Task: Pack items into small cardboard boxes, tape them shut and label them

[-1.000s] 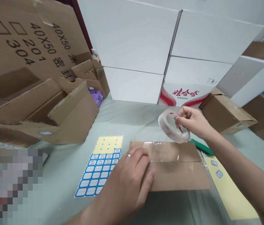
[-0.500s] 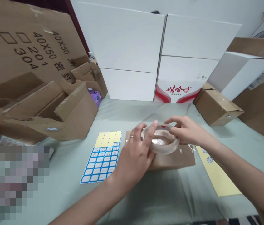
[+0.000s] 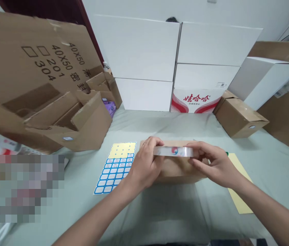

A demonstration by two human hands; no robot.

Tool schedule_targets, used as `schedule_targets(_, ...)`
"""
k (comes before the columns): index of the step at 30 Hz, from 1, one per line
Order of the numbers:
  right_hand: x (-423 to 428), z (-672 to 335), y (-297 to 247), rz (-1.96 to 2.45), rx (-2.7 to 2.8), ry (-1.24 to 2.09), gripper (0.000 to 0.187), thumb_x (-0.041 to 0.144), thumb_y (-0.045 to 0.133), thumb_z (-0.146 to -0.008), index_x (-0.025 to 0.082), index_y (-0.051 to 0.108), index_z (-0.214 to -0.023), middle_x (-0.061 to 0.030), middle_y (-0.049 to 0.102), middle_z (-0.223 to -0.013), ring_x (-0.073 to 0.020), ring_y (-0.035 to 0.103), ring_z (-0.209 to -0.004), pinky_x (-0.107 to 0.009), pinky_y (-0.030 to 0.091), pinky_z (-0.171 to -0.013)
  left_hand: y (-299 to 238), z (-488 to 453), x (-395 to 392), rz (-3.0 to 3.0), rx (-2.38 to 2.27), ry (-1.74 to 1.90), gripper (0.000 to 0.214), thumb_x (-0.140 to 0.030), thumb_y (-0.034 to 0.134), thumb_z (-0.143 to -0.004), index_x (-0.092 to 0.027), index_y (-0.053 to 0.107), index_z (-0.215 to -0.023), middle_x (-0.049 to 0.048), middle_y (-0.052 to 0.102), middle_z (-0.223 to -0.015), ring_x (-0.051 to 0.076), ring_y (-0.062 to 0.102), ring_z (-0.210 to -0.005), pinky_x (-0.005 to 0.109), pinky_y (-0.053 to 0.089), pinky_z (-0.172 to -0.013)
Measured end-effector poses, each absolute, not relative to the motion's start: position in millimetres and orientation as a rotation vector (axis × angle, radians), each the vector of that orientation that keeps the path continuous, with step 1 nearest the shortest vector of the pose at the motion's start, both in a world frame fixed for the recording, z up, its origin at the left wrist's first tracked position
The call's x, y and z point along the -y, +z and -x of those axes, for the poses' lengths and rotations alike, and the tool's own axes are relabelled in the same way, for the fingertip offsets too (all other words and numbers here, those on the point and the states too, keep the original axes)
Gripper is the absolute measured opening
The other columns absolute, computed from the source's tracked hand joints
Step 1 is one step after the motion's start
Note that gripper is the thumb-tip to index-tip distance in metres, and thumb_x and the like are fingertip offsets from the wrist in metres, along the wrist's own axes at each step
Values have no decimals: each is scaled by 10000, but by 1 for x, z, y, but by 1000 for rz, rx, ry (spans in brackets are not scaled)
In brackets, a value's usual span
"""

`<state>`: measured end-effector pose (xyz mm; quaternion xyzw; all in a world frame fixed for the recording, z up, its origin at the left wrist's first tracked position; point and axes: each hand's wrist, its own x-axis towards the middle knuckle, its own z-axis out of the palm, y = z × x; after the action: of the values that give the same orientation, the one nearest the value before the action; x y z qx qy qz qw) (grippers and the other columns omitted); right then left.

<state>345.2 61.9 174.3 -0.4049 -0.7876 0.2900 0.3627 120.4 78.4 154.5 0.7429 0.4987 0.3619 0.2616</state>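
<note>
Our left hand (image 3: 145, 164) and right hand (image 3: 215, 163) hold the packing-tape roll (image 3: 174, 151) — now turned edge-on above the cardboard box (image 3: 179, 171) — so its outside seems workable.

Clear round tape roll (image 3: 174, 151): translucent whitish rim, red-and-blue printed mark
Rectangular brown cardboard box below the tape (image 3: 177, 172): plain tan
Flat paper label sheet (image 3: 115, 176): white rectangles in a bright blue grid, pale yellow top dotted with small diamonds
Flat paper strip at right (image 3: 239, 201): pale yellow
White cardboard carton with flaps (image 3: 198, 104): white, red characters, sweeping red bands
Large brown cardboard panel (image 3: 11, 58): black numerals, two black-outlined squares
Soft plastic packet (image 3: 110, 107): purple
Smooth cloth (image 3: 170, 218): pale grey-green
</note>
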Motion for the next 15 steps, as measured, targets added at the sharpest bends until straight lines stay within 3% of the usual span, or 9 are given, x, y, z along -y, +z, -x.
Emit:
schedule_targets(2, -58, -344, 175, 933, 2017, 499, 252, 155, 582, -894, 258, 641, -1116, 38, 524, -693, -98, 503, -609, -223, 435, -572, 152, -122, -79, -2123, -1350, 927, 247, -327, 417, -910, -178, 509, -1085, 105, 597, -1102, 274, 534, -1055, 475, 443, -932)
schedule_targets(4, -55, -345, 177, 855, 2017, 332, 248, 167, 616, -887, 254, 649, -1117, -9, 572, -837, -130, 562, -752, -259, 478, -679, 148, -125, -79, -2273, -1353, 830, 374, -356, 489, -893, -154, 486, -1208, 135, 577, -1198, 305, 501, -1151, 512, 411, -1001)
schedule_targets(8, -50, -347, 179, 831, 2109, 277, 286, 154, 567, -920, 238, 596, -1192, -69, 633, -1085, -183, 612, -1003, -287, 505, -829, 145, -125, -81, -2431, -1329, 655, 498, -434, 631, -828, -164, 531, -1234, 148, 533, -1314, 357, 439, -1249, 577, 351, -1070)
schedule_targets(12, -49, -345, 182, 864, 2154, 286, 326, 165, 540, -942, 255, 566, -1254, -39, 668, -993, -155, 632, -868, -254, 507, -738, 155, -120, -79, -2248, -1046, 815, 491, -214, 544, -775, -185, 513, -1263, 123, 585, -1255, 290, 504, -1190, 510, 421, -1028)
schedule_targets(15, -51, -336, 186, 857, 2202, 309, 349, 179, 529, -952, 282, 551, -1285, -22, 665, -926, -150, 610, -799, -272, 500, -737, 164, -120, -77, -1953, -788, 951, 361, -178, 428, -781, -203, 603, -1096, 89, 629, -1178, 254, 548, -1156, 457, 436, -1020)
